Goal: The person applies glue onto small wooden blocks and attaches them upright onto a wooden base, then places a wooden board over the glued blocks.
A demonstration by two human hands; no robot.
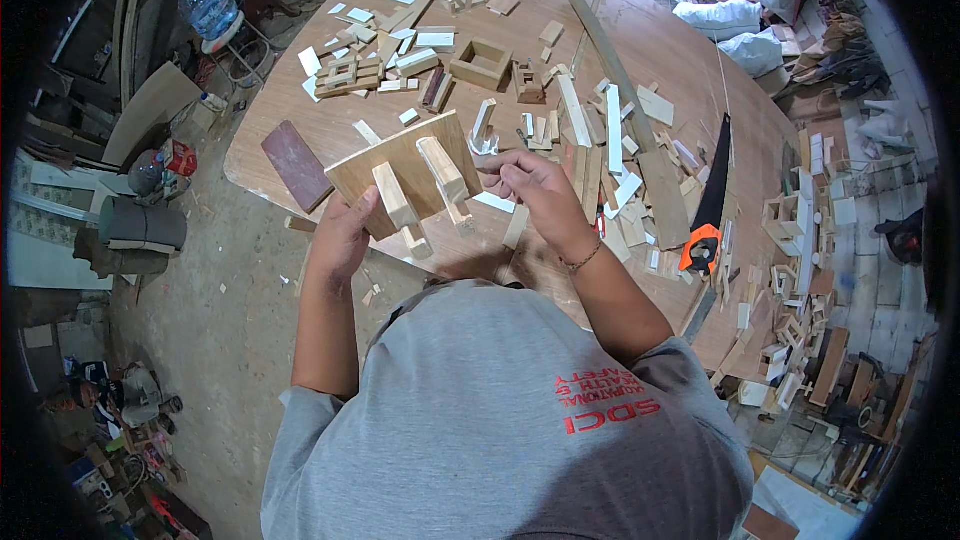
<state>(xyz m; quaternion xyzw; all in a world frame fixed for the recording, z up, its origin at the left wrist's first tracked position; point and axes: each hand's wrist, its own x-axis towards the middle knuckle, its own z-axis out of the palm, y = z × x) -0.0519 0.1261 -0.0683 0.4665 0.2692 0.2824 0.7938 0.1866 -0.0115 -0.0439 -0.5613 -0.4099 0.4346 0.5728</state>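
Observation:
A small plywood board (375,175) with short wooden blocks fixed to its face like legs is tilted up before me, above the table's near edge. My left hand (345,230) grips its lower left corner, the thumb on the face beside one wooden block (392,195). A second block (440,168) stands out near the right side. My right hand (535,188) is closed, its fingertips meeting at the board's right edge. What those fingertips pinch, if anything, is too small to make out. Just beyond them lies a shiny clear plastic piece (486,143).
The brown table (270,90) carries many wood offcuts, a square wooden frame (482,64) and a dark red board (297,165). On the right lie a long plank (620,65) and a handsaw with an orange handle (702,248). A water bottle (207,10) stands on a stool.

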